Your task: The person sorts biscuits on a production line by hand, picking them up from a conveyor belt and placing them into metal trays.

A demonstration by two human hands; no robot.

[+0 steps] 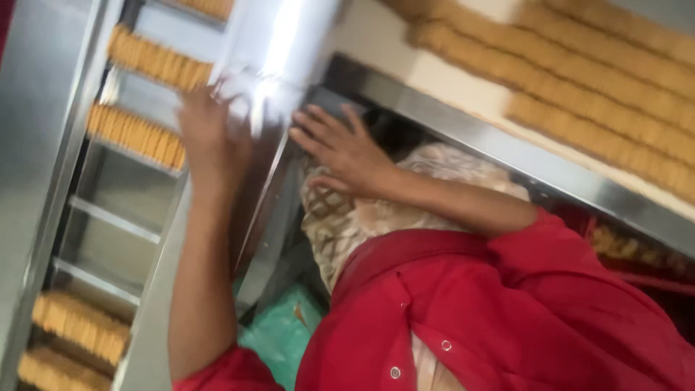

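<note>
Left hand (206, 127) fingers spread on biscuit row (137, 135) | right hand (340, 148) fingers open, flat on steel frame (279, 210)

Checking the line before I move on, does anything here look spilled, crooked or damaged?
Nothing stands out. The tan biscuit stacks sit in neat rows in the steel conveyor pockets. The left hand is motion-blurred beside them; the right hand rests on the steel frame.
</note>
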